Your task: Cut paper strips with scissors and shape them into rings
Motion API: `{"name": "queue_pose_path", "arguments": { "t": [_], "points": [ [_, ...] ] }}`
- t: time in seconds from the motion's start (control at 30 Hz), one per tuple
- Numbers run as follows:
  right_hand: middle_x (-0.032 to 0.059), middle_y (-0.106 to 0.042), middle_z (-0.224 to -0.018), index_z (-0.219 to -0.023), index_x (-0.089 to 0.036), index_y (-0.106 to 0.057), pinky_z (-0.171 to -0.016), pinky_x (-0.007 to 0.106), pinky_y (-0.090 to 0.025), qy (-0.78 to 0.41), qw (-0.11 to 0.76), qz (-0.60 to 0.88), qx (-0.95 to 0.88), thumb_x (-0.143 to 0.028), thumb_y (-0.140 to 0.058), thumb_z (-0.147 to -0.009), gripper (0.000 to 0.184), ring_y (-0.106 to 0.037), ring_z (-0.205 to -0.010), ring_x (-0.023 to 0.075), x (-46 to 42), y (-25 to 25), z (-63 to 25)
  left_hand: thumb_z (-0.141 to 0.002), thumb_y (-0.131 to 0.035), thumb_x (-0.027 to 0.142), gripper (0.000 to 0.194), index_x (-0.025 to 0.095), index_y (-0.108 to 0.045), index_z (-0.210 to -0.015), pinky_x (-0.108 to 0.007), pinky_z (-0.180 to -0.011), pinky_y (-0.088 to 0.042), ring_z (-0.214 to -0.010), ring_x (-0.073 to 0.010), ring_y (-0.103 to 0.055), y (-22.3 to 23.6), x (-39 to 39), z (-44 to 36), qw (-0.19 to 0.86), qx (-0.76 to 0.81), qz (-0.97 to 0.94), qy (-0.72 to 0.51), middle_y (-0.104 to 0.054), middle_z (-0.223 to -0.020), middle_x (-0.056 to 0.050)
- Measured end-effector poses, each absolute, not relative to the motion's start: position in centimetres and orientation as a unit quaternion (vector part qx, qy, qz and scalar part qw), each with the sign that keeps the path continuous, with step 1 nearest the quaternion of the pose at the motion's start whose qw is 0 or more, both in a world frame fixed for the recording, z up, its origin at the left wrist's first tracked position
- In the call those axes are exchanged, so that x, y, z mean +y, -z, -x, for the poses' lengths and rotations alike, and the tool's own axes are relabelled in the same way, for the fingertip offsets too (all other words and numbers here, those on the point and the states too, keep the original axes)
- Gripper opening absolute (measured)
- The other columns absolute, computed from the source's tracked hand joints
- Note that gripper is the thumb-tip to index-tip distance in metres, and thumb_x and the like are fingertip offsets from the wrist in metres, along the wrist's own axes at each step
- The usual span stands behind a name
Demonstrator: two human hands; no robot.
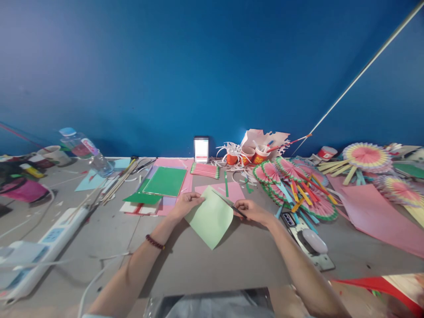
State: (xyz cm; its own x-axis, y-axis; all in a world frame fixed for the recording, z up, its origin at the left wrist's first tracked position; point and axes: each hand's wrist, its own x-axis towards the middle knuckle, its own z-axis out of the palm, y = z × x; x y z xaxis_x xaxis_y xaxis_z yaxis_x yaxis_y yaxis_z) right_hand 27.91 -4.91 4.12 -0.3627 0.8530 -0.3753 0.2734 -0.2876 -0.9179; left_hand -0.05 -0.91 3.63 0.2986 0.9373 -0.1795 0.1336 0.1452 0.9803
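Observation:
A light green sheet of paper [210, 218] is held up over the grey table, one corner pointing down toward me. My left hand [188, 204] pinches its left edge between thumb and fingers. On the other side, my right hand [250, 211] is closed around the handles of dark scissors [239, 212]. Their blades run up and left along the paper's upper right edge; whether they are cutting I cannot tell. Behind the sheet lies pink paper [236, 191] with a thin green strip [226, 183] on it.
Left of the hands lies a stack of green sheets [165, 181]. A white power strip [49, 247] and a tipped plastic bottle [82, 145] stand farther left. On the right are folded paper fans [318, 205], a phone [311, 243] and paper cups [261, 154]. A lit screen [201, 150] leans against the blue wall.

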Motion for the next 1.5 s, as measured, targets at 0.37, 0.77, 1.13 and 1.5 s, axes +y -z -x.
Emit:
{"name": "queue_pose_path", "arguments": {
  "t": [0.37, 0.77, 1.13, 1.5],
  "points": [
    [-0.0029, -0.055, -0.060, -0.075, -0.017, -0.060, -0.048, 0.019, -0.029, -0.602, 0.233, 0.513, -0.565, -0.034, -0.063, -0.071, 0.018, -0.046, -0.053, 0.0074, -4.8, -4.1, -27.9, -0.062, -0.074, 0.051, 0.037, 0.015, -0.066, -0.069, -0.023, -0.050, -0.038, -0.052, -0.0122, -0.054, -3.9, -1.1, -0.1, 0.597, 0.476, -0.547, -0.342, -0.062, -0.061, 0.000],
    [-0.0043, -0.052, -0.058, -0.073, -0.017, -0.059, -0.045, 0.018, -0.026, -0.619, 0.234, 0.532, -0.528, -0.046, -0.072, -0.065, 0.033, -0.043, -0.050, 0.0060, -4.8, -3.8, -27.4, -0.061, -0.075, 0.050, 0.037, 0.016, -0.065, -0.070, -0.022, -0.049, -0.039, -0.053, -0.0128, -0.055, -4.0, -1.3, -0.3, 0.619, 0.479, -0.525, -0.334, -0.063, -0.061, 0.000],
    [-0.0057, -0.051, -0.056, -0.073, -0.018, -0.058, -0.043, 0.018, -0.025, -0.617, 0.240, 0.527, -0.533, -0.048, -0.071, -0.065, 0.033, -0.040, -0.047, 0.0052, -4.7, -3.2, -27.5, -0.059, -0.077, 0.048, 0.036, 0.016, -0.066, -0.071, -0.022, -0.049, -0.042, -0.050, -0.0124, -0.057, -4.2, -1.5, -0.6, 0.632, 0.480, -0.511, -0.331, -0.064, -0.059, 0.001],
    [-0.0050, -0.050, -0.055, -0.073, -0.017, -0.058, -0.044, 0.020, -0.023, -0.612, 0.233, 0.522, -0.546, -0.054, -0.074, -0.063, 0.041, -0.043, -0.049, 0.0067, -4.8, -3.9, -27.5, -0.056, -0.079, 0.051, 0.041, 0.016, -0.065, -0.072, -0.023, -0.049, -0.044, -0.051, -0.0136, -0.058, -4.9, -2.0, -0.9, 0.648, 0.478, -0.502, -0.315, -0.066, -0.062, -0.001]
  ]
}}
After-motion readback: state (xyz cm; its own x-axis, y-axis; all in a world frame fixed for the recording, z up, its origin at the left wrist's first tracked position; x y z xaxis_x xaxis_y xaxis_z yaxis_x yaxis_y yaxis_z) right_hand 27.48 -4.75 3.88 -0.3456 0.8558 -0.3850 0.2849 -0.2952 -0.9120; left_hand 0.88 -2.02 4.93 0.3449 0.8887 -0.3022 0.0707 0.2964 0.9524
